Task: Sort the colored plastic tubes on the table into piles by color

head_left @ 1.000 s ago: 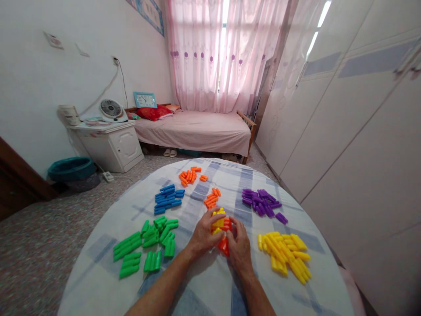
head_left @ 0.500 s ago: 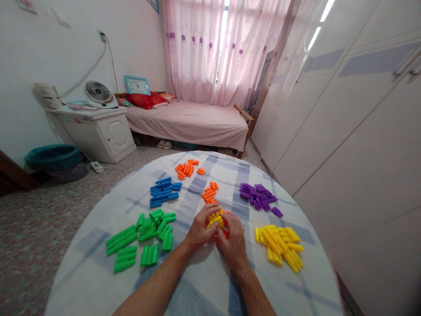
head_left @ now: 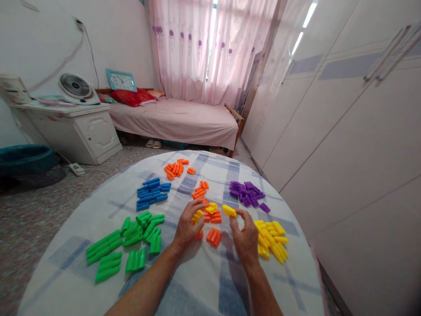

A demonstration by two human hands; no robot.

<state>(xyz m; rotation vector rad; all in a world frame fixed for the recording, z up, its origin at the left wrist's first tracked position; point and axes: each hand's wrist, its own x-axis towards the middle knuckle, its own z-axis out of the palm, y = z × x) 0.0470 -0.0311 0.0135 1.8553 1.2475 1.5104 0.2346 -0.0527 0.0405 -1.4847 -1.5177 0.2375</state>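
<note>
My right hand [head_left: 245, 235] pinches a small yellow ribbed plastic block [head_left: 229, 210] between thumb and fingertips, raised above the cloth. My left hand [head_left: 188, 224] is curled round some yellow blocks [head_left: 198, 217], partly hidden by the fingers. Between the hands, another yellow block [head_left: 211, 207] sits by a few orange blocks [head_left: 215, 216]. Closer to me lies a separate orange block [head_left: 213, 237]. More orange blocks [head_left: 200, 192] trail away just beyond my left hand.
Round table with a checked cloth [head_left: 184, 281]. On it lie piles of green blocks [head_left: 136, 237], blue blocks [head_left: 151, 193], purple blocks [head_left: 246, 193], yellow blocks [head_left: 272, 239] and, at the far side, orange blocks [head_left: 174, 170]. A bed [head_left: 177, 118] and wardrobe [head_left: 345, 131] stand beyond.
My hands were together around yellow blocks; now they are apart. The right hand has moved right with a yellow block, uncovering orange blocks between them. The view has shifted slightly right.
</note>
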